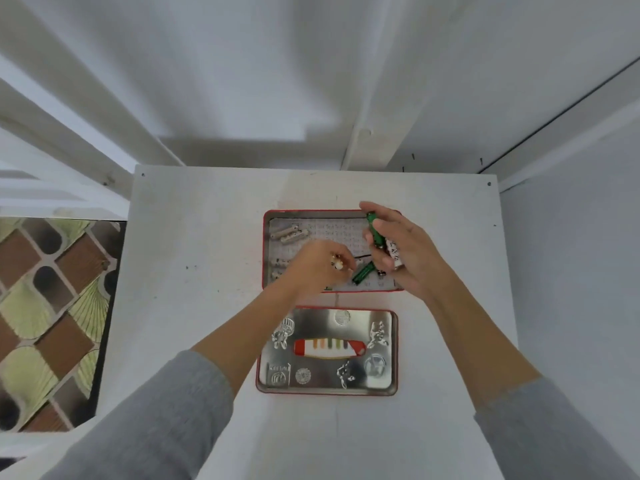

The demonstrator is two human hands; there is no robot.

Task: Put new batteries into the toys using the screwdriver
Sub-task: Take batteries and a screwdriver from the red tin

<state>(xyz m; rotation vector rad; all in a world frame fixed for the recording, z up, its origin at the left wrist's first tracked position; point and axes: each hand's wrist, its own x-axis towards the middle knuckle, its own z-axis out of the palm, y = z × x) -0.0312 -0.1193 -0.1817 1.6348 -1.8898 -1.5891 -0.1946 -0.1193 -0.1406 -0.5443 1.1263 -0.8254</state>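
- Over a white table (207, 306), your right hand (405, 251) curls round a green battery (375, 230) above the far right corner of an open red-rimmed tin (266, 251); a small white patterned item, too blurred to name, sits tucked against the same palm.
- Your left hand (320, 263) reaches into the tin with fingertips drawn together on something small and pale; what it pinches cannot be made out.
- A second green battery (363, 273) lies tilted on the tin's floor, just beside your left fingertips, with a thin dark rod behind it that may be the screwdriver.
- Pale cylinders (289, 234), possibly more cells, rest in the tin's far left corner.
- The tin's lid (277, 344) lies nearer you, holding a red-and-white toy (329, 348) with coloured keys.
- Risk: with two things crowding your right hand, the battery could slip and roll off the table.
- Risk: your left wrist could nudge the loose battery or scatter small parts; a dropped screw would likely vanish among the clutter.
- Risk: mixing used and fresh cells is easy here, since both green ones look alike.
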